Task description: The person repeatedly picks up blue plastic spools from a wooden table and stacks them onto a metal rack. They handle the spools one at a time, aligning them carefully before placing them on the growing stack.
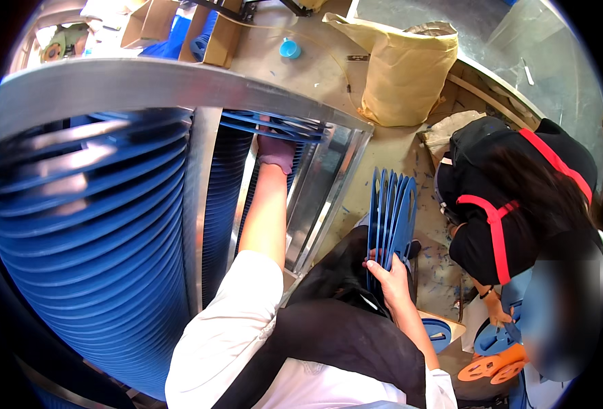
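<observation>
My right hand point(391, 274) is closed around the lower edge of several thin blue slotted discs point(392, 211), which look like reel flanges. They stand upright in front of my dark apron, fanned slightly apart. My left hand point(276, 151), in a purple glove, reaches into a metal frame point(206, 170) and touches the top blue discs point(274, 124) of a stack there. Those discs partly cover its fingers, so its grip is hidden. Closer to me on the left, a tall stack of blue discs point(90, 252) fills the frame.
A co-worker in black with red straps point(499, 238) bends at the right, a hand on blue parts beside orange reels point(495, 365). A large tan sack point(410, 75), a small blue cup point(290, 48) and cardboard boxes point(213, 41) stand beyond. Blue scraps litter the floor.
</observation>
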A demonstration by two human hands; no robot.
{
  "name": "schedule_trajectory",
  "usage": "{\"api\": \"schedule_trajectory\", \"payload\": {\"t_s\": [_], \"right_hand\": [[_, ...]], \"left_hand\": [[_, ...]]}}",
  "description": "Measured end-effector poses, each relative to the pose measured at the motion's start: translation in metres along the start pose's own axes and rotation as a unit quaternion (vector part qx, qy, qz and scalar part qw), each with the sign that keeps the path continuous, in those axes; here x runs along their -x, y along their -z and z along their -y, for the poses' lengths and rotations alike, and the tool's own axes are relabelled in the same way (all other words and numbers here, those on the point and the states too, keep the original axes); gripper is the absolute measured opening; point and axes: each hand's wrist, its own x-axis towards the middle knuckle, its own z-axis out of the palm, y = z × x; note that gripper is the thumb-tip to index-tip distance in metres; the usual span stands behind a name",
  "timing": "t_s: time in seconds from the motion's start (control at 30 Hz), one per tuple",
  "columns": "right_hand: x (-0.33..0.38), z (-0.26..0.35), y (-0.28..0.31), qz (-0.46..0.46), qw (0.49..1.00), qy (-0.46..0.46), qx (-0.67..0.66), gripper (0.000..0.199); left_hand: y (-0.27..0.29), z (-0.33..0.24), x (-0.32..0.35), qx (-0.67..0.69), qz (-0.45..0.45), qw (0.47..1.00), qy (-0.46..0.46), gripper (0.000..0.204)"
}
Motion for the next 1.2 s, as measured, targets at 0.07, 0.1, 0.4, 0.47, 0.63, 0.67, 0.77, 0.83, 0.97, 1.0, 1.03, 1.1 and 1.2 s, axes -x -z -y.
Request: {"api": "schedule_trajectory", "payload": {"t_s": [0.07,0.1,0.4,0.47,0.63,0.67,0.77,0.83,0.97,1.0,1.03,1.1,1.2], "right_hand": [[0.011,0.002,0.001,0.0,1.0,0.028,0.002,0.035],[0.018,0.005,0.001,-0.001,0.999,0.037,-0.002,0.036],[0.084,0.002,0.043,0.071,0.988,0.111,-0.074,0.041],[0.104,-0.013,0.06,0.082,0.983,0.124,-0.104,0.041],[0.111,-0.04,0.084,0.144,0.937,0.162,-0.273,0.044],[0.114,-0.046,0.09,0.163,0.921,0.168,-0.311,0.045],[0.126,-0.063,0.102,0.192,0.898,0.155,-0.364,0.046],[0.132,-0.074,0.106,0.216,0.881,0.139,-0.398,0.046],[0.147,-0.086,0.106,0.218,0.881,0.128,-0.401,0.049],[0.152,-0.086,0.104,0.21,0.885,0.13,-0.394,0.05],[0.154,-0.086,0.103,0.203,0.889,0.133,-0.388,0.051],[0.155,-0.088,0.099,0.188,0.89,0.132,-0.393,0.05],[0.155,-0.089,0.093,0.156,0.894,0.14,-0.396,0.05]], "left_hand": [[-0.016,0.018,0.012,-0.322,-0.064,0.933,-0.147,0.063],[-0.022,0.025,0.021,-0.329,-0.078,0.928,-0.159,0.064],[0.104,0.098,0.212,-0.539,-0.234,0.804,-0.089,0.083],[0.138,0.12,0.283,-0.529,-0.233,0.814,-0.055,0.078],[0.193,0.127,0.375,-0.55,-0.266,0.776,-0.156,0.055],[0.18,0.126,0.387,-0.591,-0.235,0.752,-0.171,0.057],[0.118,0.146,0.418,-0.589,-0.246,0.725,-0.26,0.055],[0.098,0.15,0.432,-0.574,-0.21,0.732,-0.3,0.055],[0.086,0.155,0.444,-0.579,-0.168,0.718,-0.348,0.051],[0.077,0.153,0.447,-0.49,-0.162,0.795,-0.319,0.05],[0.069,0.149,0.447,-0.394,-0.153,0.86,-0.286,0.049],[0.063,0.162,0.442,-0.572,-0.156,0.723,-0.354,0.046],[0.064,0.153,0.433,-0.598,-0.142,0.719,-0.326,0.044]]}}
